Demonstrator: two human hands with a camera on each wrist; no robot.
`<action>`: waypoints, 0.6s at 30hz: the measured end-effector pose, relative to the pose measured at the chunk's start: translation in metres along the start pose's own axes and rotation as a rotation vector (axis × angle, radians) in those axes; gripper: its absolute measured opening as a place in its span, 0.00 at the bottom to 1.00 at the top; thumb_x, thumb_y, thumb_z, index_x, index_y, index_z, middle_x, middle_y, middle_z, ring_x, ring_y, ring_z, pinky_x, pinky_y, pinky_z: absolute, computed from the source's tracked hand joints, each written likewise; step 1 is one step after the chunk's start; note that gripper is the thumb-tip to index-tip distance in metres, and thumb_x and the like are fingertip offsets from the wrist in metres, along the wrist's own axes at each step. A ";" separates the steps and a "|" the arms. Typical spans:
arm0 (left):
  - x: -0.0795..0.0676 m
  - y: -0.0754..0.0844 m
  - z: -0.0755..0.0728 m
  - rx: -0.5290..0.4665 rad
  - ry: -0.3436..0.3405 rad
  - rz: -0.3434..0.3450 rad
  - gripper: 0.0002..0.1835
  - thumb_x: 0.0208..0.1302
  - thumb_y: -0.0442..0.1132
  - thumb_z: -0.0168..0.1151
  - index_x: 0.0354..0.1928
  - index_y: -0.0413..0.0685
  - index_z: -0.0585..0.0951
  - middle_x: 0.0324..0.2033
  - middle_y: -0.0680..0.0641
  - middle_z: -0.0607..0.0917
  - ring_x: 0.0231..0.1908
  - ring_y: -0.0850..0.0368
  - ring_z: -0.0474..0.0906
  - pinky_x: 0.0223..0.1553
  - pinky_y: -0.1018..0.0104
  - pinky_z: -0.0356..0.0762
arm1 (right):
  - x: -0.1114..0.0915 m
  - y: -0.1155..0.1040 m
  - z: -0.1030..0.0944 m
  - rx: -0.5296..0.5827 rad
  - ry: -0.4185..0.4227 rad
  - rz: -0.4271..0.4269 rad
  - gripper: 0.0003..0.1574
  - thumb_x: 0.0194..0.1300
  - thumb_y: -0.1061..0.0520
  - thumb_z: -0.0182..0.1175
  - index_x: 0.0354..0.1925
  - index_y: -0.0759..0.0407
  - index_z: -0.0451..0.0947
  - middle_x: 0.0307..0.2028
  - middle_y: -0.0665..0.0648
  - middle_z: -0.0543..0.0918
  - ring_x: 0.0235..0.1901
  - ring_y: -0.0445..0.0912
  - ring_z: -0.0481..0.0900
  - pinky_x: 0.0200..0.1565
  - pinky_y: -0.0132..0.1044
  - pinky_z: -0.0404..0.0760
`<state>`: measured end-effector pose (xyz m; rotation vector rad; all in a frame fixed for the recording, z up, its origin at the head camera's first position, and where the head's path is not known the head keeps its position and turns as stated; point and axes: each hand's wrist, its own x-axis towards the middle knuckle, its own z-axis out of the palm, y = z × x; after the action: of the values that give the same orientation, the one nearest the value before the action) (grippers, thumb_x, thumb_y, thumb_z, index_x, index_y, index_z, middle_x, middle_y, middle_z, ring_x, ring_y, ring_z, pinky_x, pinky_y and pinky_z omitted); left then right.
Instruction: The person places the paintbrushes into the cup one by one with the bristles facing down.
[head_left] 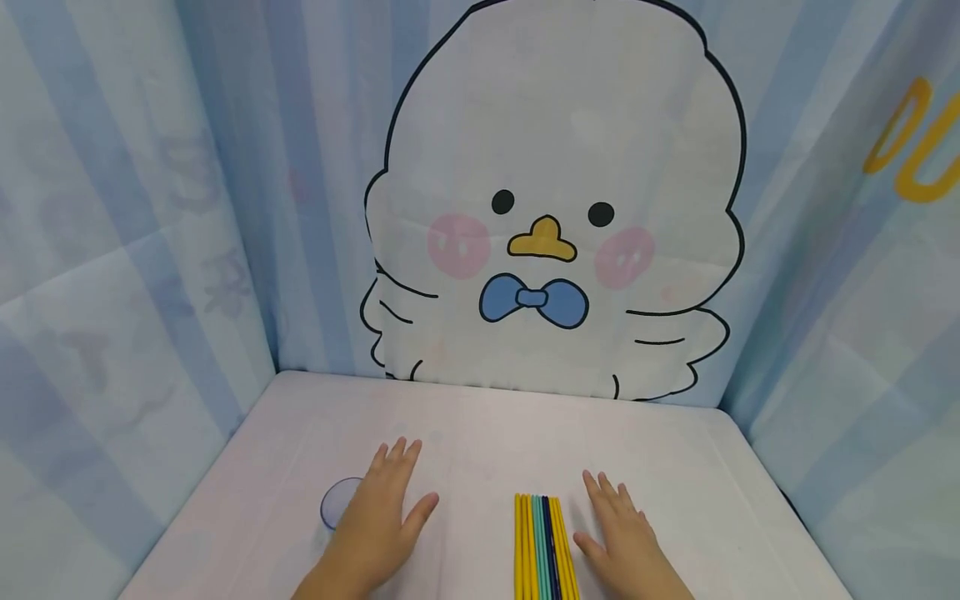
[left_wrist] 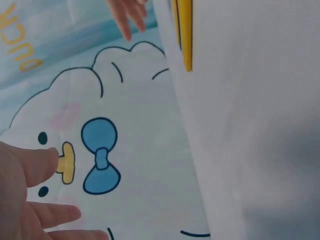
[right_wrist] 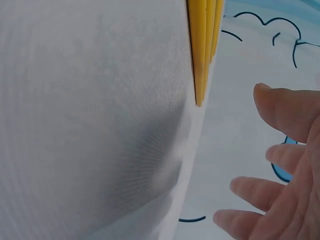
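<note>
In the head view, a row of slim coloured sticks [head_left: 540,546], yellow, teal and dark blue, lies side by side near the front of the table. My right hand [head_left: 618,537] hovers just to their right, fingers spread and holding nothing. To the left of the row is my left hand [head_left: 378,521], also spread, with its thumb pointing towards the sticks. Partly hidden behind that hand, a clear round thing with a blue rim [head_left: 337,502] sits on the table. Both wrist views catch the ends of yellow sticks [right_wrist: 202,55] apart from the fingers.
The table [head_left: 465,433] has a pale pink-white cover. A cloth backdrop [head_left: 555,350] with a cartoon duck in a blue bow tie rises along its back edge. Striped blue-and-white cloth [head_left: 112,250] walls in the left side, and similar cloth [head_left: 862,333] the right.
</note>
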<state>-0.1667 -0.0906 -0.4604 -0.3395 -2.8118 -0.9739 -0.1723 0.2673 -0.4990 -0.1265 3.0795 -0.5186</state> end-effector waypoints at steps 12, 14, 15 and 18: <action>-0.002 -0.020 -0.035 -0.020 0.217 -0.027 0.34 0.74 0.42 0.69 0.78 0.40 0.72 0.74 0.35 0.77 0.74 0.32 0.73 0.75 0.32 0.75 | 0.006 -0.005 0.004 0.210 -0.002 0.065 0.61 0.64 0.55 0.77 0.86 0.53 0.55 0.80 0.66 0.68 0.76 0.67 0.71 0.74 0.68 0.75; -0.002 -0.025 -0.042 -0.038 0.216 -0.072 0.33 0.75 0.41 0.68 0.78 0.42 0.71 0.73 0.35 0.78 0.70 0.33 0.78 0.71 0.33 0.79 | 0.007 -0.007 0.004 0.261 0.000 0.090 0.61 0.64 0.57 0.76 0.86 0.52 0.55 0.79 0.66 0.70 0.75 0.67 0.73 0.71 0.65 0.81; -0.003 -0.027 -0.044 -0.046 0.210 -0.101 0.33 0.75 0.40 0.67 0.78 0.43 0.71 0.73 0.35 0.78 0.67 0.33 0.81 0.70 0.35 0.81 | 0.008 -0.008 0.003 0.282 0.000 0.106 0.60 0.64 0.57 0.76 0.86 0.51 0.55 0.79 0.66 0.70 0.74 0.67 0.73 0.68 0.64 0.83; -0.005 -0.036 -0.052 -0.066 0.201 -0.180 0.30 0.77 0.39 0.65 0.77 0.45 0.72 0.71 0.37 0.81 0.64 0.35 0.83 0.65 0.37 0.86 | 0.010 -0.011 0.003 0.355 0.003 0.145 0.59 0.65 0.60 0.75 0.85 0.50 0.56 0.78 0.66 0.71 0.74 0.68 0.74 0.62 0.60 0.89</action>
<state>-0.1682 -0.1508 -0.4421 0.0059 -2.6662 -1.0726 -0.1815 0.2555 -0.4979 0.1022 2.9087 -1.0388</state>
